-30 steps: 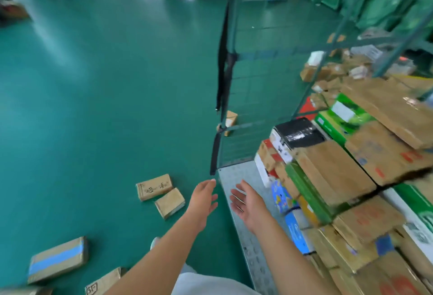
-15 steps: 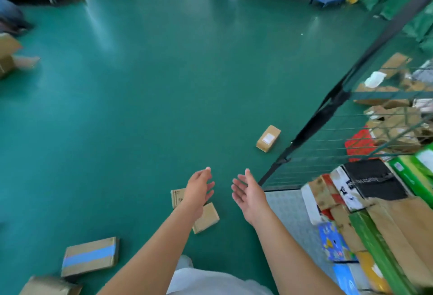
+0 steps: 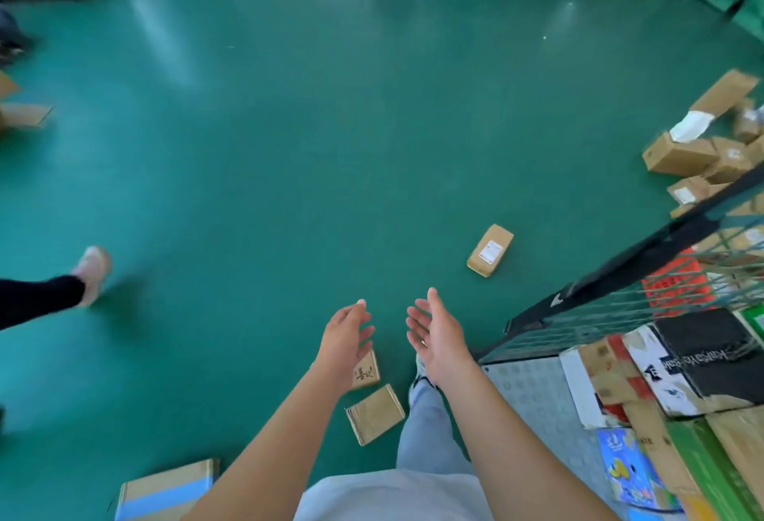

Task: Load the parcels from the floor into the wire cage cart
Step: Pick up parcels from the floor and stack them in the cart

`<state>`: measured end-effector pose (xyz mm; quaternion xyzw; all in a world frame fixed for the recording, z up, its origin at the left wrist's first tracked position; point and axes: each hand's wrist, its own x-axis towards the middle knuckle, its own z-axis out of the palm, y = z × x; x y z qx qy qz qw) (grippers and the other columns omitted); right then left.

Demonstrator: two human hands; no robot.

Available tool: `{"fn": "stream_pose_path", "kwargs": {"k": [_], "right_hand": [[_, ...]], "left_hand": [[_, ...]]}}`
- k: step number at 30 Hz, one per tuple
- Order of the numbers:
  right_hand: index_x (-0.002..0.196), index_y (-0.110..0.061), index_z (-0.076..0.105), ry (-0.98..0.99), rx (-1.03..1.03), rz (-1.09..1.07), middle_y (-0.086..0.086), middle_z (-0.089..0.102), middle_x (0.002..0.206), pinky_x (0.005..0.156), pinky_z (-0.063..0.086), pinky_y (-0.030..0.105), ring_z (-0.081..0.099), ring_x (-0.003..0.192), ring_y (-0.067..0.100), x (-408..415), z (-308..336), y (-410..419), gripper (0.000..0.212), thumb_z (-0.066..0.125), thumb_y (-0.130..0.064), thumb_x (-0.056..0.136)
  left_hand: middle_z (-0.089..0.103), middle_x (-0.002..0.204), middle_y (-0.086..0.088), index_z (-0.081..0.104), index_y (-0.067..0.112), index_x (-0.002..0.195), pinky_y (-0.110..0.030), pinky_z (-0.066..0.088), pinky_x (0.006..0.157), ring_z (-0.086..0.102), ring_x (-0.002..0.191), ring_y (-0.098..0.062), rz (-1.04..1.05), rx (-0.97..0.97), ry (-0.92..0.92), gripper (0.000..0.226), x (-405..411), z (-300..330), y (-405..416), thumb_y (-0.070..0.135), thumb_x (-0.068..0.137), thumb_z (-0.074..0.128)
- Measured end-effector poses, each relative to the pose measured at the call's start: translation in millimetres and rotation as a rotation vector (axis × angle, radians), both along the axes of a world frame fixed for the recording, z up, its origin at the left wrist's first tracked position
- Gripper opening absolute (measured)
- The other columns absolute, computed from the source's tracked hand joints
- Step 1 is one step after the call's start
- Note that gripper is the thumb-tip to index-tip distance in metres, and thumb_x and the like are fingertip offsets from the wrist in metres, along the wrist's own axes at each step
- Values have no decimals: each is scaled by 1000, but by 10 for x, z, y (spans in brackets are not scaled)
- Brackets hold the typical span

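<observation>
Head view: your left hand [image 3: 346,339] and right hand [image 3: 439,339] hover empty over the glossy green floor [image 3: 289,148], palms facing, fingers loosely spread. Small brown cardboard parcels lie below them: a handwritten one [image 3: 366,372] partly under your left hand, a taped one [image 3: 375,413] just beside it, a labelled one [image 3: 490,250] farther off, a blue-striped one [image 3: 165,489] near your left arm. The green wire cage cart [image 3: 612,305] stands at right, stacked boxes [image 3: 678,371] inside. Another person's leg [image 3: 45,293] enters at left.

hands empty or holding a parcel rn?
Empty. Left hand and right hand hang open over the green floor, fingers spread, gripping nothing.
</observation>
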<state>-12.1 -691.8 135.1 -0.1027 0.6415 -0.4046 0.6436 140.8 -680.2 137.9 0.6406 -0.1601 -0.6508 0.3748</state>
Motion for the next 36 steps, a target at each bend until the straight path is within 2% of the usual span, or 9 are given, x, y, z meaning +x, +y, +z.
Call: {"fn": "stream_pose_path", "kwargs": {"k": [7,12,15,17,24,28,32,36], "right_hand": [[112,-16,68,5,29,-45,3,74,110,95,54,36,68,106,19,-474,-145,-1381,40,56,-53,101],[110,-16,69,8,29,-101,1,75,104,87,54,33,69,99,17,-1083,-65,-2564,40,58,-53,99],[104,-17,68,30,14,-163,-1,73,97,82,53,30,67,92,15,-1412,38,-3140,37,57,-52,100],[102,-18,67,36,15,-205,-1,73,97,82,53,30,66,92,15,-1598,67,-3384,36,56,-52,100],[108,-15,68,68,103,-373,-1,70,95,81,51,31,63,84,14,-2312,-78,-3898,36,57,-48,101],[108,-14,68,64,147,-505,2,73,105,79,51,31,65,95,16,-2702,-268,-4363,36,57,-48,101],[110,-13,68,71,248,-608,3,69,102,82,52,31,62,94,17,-2899,-417,-4954,34,56,-45,103],[112,-13,66,83,338,-586,1,68,103,85,52,30,62,95,16,-3045,-590,-5398,31,56,-41,103]], "left_hand": [[67,122,2,62,21,117,-34,52,93,65,111,-16,-68,21,-33,25,-463,-158,-1383,41,104,58],[66,123,1,62,22,117,-35,52,94,65,112,-17,-113,-8,-49,25,-1009,-49,-2643,42,104,58],[67,122,2,62,23,114,-32,52,87,65,110,-16,-139,-23,-25,22,-1394,20,-3281,42,104,57],[67,121,2,62,23,113,-31,52,83,65,111,-16,-180,-17,5,21,-1653,49,-3599,41,104,58],[66,120,3,60,20,119,-33,50,88,64,107,-13,-360,29,6,25,-2404,-53,-4602,40,104,57],[66,119,3,61,22,114,-33,50,90,64,107,-14,-477,56,11,20,-2811,-248,-5298,40,103,59],[66,120,1,61,20,119,-33,49,89,64,109,-17,-616,139,-31,25,-3122,-526,-6083,40,104,58],[65,123,-1,61,19,118,-33,49,90,63,108,-17,-724,177,-59,23,-3419,-752,-6766,38,105,56]]}}
